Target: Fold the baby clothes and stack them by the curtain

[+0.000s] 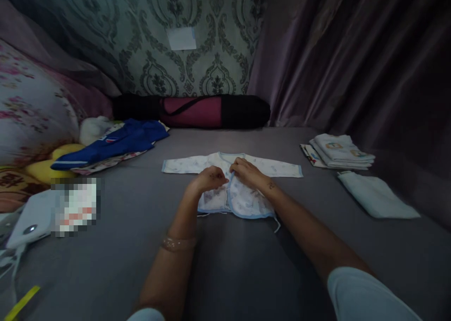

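Right hand [248, 171]: thumb and fingers together, seemingly clamped in a pinch on the blue front edge [229, 196] of the small shirt [250, 199].
Left hand [210, 178]: fingers curled and pointing to the right, just beside the same edge; not possible to tell if pinching the cloth or only touching.
Shirt place: directly below and around both hands, spread flat on the grey sheet [116, 264], with the front opening facing up.
Long axis: from sleeve to sleeve, so left to right, across the direction of both forearms.
Left sleeve [185, 165]: stretched out to the left of the left hand and slightly farther forward.
Right sleeve [285, 167]: stretched out to the right of the right hand, almost in line with the other.
Neck opening [230, 156]: just beyond the right fingers.
Nearer hand: for the neck, the right one; for the hem, the left one, by a small difference.
White tie [277, 225]: loose at the hem, to the near side of the right wrist.
Far right of right hand: folded stack [343, 151] and pale folded cloth [378, 196], both well apart.
Far left of left hand: blue garment [123, 142], well apart and farther forward.
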A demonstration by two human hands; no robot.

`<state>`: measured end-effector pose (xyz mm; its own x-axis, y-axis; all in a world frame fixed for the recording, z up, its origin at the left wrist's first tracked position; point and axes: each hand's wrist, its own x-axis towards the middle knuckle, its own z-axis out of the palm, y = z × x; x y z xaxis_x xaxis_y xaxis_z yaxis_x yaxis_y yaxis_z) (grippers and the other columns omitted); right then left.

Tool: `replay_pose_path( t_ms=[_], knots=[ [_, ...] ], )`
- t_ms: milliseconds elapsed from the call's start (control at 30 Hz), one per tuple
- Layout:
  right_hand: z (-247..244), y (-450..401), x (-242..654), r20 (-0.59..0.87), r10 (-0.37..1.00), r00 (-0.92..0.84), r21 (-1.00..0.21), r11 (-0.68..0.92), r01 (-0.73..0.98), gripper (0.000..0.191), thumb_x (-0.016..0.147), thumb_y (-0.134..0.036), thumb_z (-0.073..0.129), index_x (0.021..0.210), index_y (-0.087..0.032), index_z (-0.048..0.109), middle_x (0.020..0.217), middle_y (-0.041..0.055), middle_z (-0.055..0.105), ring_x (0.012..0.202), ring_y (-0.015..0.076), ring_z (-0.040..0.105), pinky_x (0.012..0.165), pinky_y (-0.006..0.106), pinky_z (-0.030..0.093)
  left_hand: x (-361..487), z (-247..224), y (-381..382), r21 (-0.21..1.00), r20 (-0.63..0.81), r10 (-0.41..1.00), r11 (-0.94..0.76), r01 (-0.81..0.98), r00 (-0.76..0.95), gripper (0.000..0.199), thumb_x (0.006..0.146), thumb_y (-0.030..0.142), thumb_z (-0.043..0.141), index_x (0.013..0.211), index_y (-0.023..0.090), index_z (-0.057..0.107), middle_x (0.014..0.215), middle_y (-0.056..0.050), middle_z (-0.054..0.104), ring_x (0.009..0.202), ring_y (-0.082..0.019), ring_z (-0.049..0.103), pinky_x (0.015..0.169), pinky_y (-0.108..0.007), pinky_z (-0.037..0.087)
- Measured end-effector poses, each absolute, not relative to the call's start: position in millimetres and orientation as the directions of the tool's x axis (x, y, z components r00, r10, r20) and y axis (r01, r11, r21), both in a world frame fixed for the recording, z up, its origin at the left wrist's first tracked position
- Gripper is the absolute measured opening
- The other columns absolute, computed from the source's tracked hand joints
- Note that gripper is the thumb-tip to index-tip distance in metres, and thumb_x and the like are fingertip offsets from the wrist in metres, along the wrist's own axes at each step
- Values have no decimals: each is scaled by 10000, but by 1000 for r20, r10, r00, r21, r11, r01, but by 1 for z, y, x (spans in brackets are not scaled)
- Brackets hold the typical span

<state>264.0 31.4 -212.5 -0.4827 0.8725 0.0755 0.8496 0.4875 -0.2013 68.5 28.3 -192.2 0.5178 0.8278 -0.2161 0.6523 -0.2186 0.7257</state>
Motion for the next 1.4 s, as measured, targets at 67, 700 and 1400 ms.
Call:
replay_pose_path(
  t_ms=[67,700,1400],
  knots=[
    [-211,34,264,87,873,-480,-206,487,849,228,875,-137,477,1036,-200,625,1047,58,549,1017,180,496,844,262,382,76,-195,26,688,-294,800,-203,697,523,266,741,401,585,695,144,636,556,-23,625,553,-144,592,533,-223,416],
    [-245,-9,284,116,958,-262,-344,286,894,528,940,-290,313,1423,-80,343,1459,177,382,1366,241,307,1111,421,230,130,-228,32,622,198,768,-578,528,609,381,941,243,274,1221,153,517,1235,-104,601,1148,-177,553,1003,-294,401],
    [-204,-128,266,-98,781,-617,-440,522,731,612,967,-429,287,1476,-90,278,1550,143,185,1437,248,106,1171,441,89,129,-221,31,570,12,777,-523,634,630,477,874,172,336,1322,134,495,1385,-86,516,1288,-166,463,1096,-303,325]
  ],
)
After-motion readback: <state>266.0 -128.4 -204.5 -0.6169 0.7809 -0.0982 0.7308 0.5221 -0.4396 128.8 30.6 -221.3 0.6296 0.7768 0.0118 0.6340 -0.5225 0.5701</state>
